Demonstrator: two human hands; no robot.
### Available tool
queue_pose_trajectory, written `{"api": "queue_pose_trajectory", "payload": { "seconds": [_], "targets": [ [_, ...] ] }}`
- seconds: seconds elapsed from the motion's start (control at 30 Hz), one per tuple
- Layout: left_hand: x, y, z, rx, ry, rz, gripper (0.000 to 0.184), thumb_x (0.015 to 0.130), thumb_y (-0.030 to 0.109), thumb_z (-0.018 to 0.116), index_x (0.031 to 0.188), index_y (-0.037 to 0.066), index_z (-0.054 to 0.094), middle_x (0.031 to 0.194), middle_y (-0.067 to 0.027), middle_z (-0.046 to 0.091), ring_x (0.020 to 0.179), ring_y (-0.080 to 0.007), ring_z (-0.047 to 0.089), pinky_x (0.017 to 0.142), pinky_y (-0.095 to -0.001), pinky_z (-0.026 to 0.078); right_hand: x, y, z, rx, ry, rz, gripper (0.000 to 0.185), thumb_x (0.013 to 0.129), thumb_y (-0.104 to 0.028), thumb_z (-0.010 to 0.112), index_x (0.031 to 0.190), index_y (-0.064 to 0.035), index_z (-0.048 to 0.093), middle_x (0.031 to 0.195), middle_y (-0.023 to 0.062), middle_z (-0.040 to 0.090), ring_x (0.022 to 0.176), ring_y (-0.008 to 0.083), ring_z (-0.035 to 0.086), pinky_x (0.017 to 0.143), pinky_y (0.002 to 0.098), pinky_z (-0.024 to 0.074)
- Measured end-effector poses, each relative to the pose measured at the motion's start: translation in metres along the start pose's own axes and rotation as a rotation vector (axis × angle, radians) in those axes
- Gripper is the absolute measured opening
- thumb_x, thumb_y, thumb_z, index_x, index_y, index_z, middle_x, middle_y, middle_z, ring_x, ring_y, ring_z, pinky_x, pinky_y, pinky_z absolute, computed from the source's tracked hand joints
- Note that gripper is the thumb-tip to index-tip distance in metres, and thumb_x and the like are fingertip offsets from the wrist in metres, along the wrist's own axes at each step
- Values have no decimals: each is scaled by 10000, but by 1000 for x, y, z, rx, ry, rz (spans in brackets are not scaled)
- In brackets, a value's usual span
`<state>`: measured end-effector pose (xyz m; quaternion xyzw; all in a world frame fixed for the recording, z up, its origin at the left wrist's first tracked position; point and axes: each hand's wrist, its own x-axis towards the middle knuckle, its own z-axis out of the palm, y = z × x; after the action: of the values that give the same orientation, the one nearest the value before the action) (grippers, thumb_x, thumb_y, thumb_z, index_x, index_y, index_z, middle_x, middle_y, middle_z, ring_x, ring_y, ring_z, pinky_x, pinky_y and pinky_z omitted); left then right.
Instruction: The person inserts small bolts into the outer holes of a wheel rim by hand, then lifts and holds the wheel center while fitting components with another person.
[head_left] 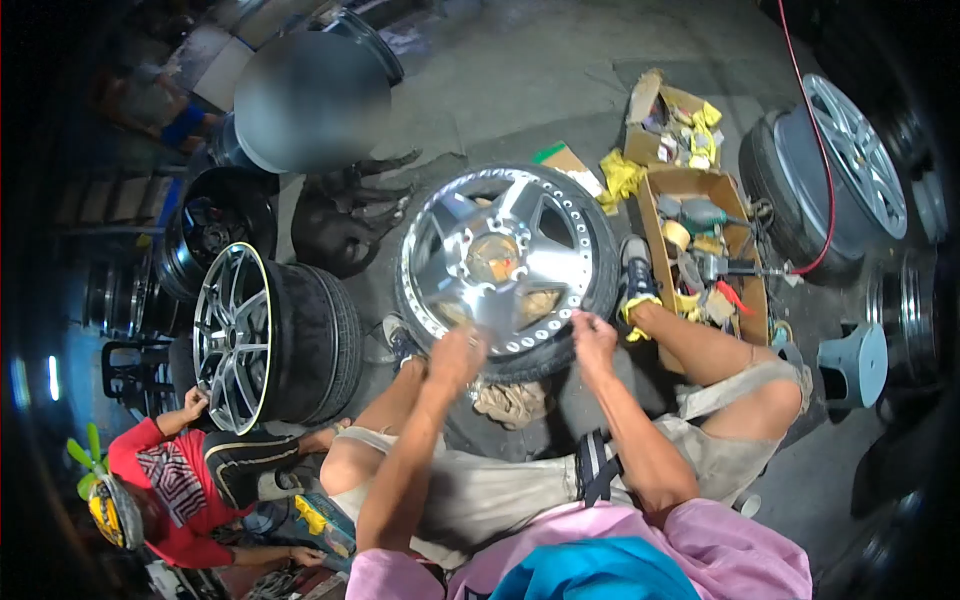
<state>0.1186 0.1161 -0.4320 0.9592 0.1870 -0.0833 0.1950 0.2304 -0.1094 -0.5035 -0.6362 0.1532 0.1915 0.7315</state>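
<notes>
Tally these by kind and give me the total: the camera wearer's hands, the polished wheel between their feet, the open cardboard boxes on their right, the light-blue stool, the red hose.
Wearer's hands: 2
Polished wheel: 1
Open cardboard boxes: 2
Light-blue stool: 1
Red hose: 1
Total: 7

no legible lettering
nothing can be read on the polished wheel [548,266] or the red shirt [178,488] (its print looks geometric).

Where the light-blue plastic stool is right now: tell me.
In the head view, the light-blue plastic stool is toward the right edge, just beyond the person's right knee and below the silver alloy wheel.
</notes>
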Motion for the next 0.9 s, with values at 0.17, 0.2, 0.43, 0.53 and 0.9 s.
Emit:
{"api": "queue_pose_trajectory", "payload": {
  "seconds": [0.17, 0.2, 0.43, 0.53, 0.9],
  "targets": [
    [4, 29, 22, -259, -5, 129, 243, 913, 237, 646, 1044, 55, 737, 1090, -237, 716, 1018, -415, 683, 942, -480, 533, 59, -38, -17, 10, -213, 13, 237, 993, -207, 674, 1179, -70, 729, 728, -75, 544, 614, 27, 446, 536, 200, 340],
    [9, 29, 12, -370, 5, 149, 249, 918, 255, 656, 1036, 51, 737, 1067, -235, 718, 1008, -412, 683, 942, -474, 528, 62, -42, -20, 7, -206, 0, 237, 993, -207, 674, 1179, -70, 729, 728, -75, 544, 614, 27, 446, 536, 200, 340],
    [16, -62, -83, -88, 524, 29, 263, 755, 121, 821, 703, 25, 582, 828, -174, 642, 779, -361, 640, 749, -436, 523, 42, 0, -43, -155, -88, -97, 171, 985, -227, 687, 1073, -90, 739, 748, -90, 535, 630, 30, 433, 556, 211, 347],
    [-1, -81, -111, -279, 320, -324, 198, 762, 136, 786, 765, -5, 647, 787, -222, 693, 806, -358, 708, 755, -453, 548, 22, 14, -32, -319, -132, -163, 186, 962, -235, 707, 1005, -57, 737, 764, -63, 571, 677, 45, 454, 621, 229, 381],
    [3, -100, -54, -125, 366, -293, 357, 789, 200, 823, 1082, 21, 725, 1018, -202, 740, 968, -362, 715, 881, -433, 547, -32, -8, -6, -448, -191, -307, 200, 897, -206, 743, 851, -18, 692, 695, 11, 639, 657, 87, 544, 642, 299, 468]
  ]
}}
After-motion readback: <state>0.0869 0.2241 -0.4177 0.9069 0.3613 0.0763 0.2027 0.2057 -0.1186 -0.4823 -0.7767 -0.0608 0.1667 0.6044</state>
